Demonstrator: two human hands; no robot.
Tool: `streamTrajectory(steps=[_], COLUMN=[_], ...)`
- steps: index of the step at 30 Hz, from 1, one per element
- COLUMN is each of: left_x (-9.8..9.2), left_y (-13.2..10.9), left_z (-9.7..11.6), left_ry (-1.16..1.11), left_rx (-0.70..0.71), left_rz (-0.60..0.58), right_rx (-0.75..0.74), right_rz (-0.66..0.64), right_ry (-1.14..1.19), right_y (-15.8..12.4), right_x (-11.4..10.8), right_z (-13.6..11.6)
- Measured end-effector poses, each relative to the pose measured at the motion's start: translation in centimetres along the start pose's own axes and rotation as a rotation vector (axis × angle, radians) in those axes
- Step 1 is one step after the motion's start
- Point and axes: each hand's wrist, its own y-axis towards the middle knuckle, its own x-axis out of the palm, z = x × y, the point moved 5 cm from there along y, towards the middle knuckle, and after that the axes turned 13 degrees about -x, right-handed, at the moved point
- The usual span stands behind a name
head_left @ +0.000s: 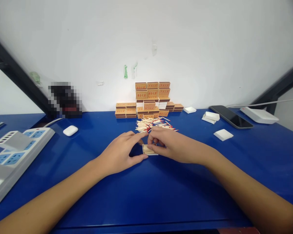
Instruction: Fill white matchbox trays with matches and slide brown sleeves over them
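Note:
A small white matchbox tray (150,154) lies on the blue table, with pale matchsticks (148,149) in it. My left hand (123,151) holds the tray's left end, thumb at the near edge and fingertips at the far edge. Over the right part of the tray, my right hand (169,144) has its fingers bent and pinched together at the matches. What sits between those fingertips is hidden. Just beyond both hands is a loose heap of red-tipped matches (146,124), partly covered by my right hand.
Stacked yellow-brown matchboxes (152,94) stand against the wall. White trays (223,134) lie to the right, near a black phone (230,116) and a flat white device (258,115). Leftward are a white earbud case (70,130) and a large power strip (36,149).

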Motion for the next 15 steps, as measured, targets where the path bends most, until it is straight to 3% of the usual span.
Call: streamTrajectory(steps=[5, 10, 15], left_x=[0.1, 0.1, 0.2], left_y=[0.0, -0.1, 0.0], left_z=[-0.1, -0.1, -0.4], left_ry=[-0.003, -0.006, -0.005], left_rx=[-0.013, -0.007, -0.012], left_rz=[-0.008, -0.001, 0.005], right_rx=[-0.015, -0.027, 0.01], right_rz=[0.005, 0.159, -0.002], right_ry=[-0.086, -0.175, -0.094], right_y=[-0.1, -0.6, -0.7], right_x=[-0.6, -2.6, -1.4], right_z=[0.2, 0.6, 0.9])
